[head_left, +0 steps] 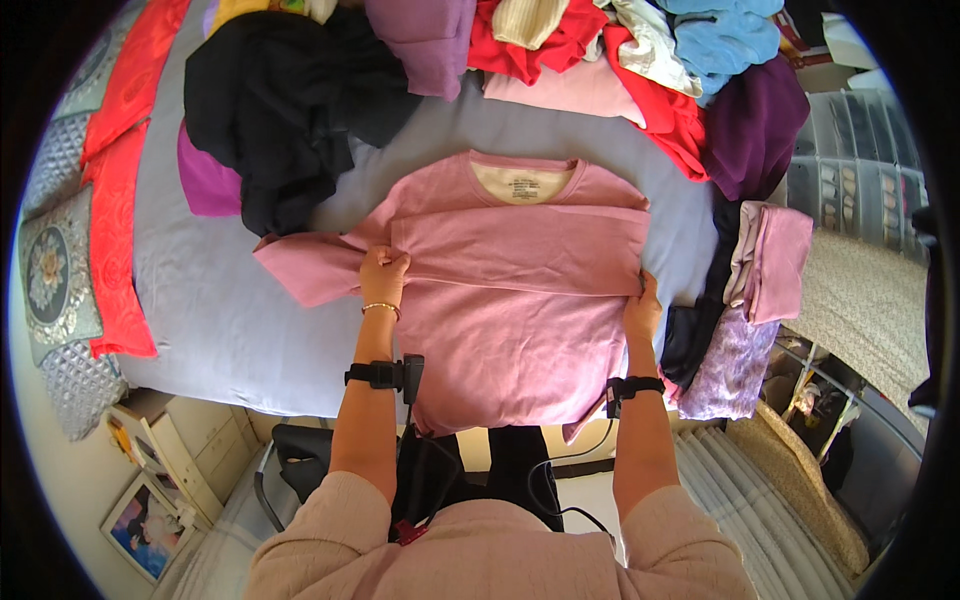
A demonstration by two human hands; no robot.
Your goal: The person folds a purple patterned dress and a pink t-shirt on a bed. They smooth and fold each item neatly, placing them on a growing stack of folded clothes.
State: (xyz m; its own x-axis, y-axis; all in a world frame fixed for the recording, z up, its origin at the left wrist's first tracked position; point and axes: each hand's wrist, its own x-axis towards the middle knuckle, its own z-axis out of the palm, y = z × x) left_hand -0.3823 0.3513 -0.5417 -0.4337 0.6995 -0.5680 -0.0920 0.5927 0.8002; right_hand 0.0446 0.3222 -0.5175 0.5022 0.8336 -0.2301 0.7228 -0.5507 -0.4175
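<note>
A pink long-sleeved top (517,352) with a cream lining lies on the grey bed sheet (225,315), its neckline towards the far side. One sleeve lies folded across the chest. My left hand (383,271) grips the pink fabric at the left side, near the left end of the folded sleeve. The other sleeve sticks out to the left, partly bent. My right hand (643,306) pinches the cuff end of the folded sleeve at the right side. The lower hem hangs at the bed's near edge.
A black garment (262,112) lies at the back left. Purple, red, white and blue clothes (727,37) are heaped along the back. Folded pink clothing (780,262) rests on a purple patterned piece (727,360) at the right. Cushions (64,270) stand far left; clear storage boxes (855,165) are at the right.
</note>
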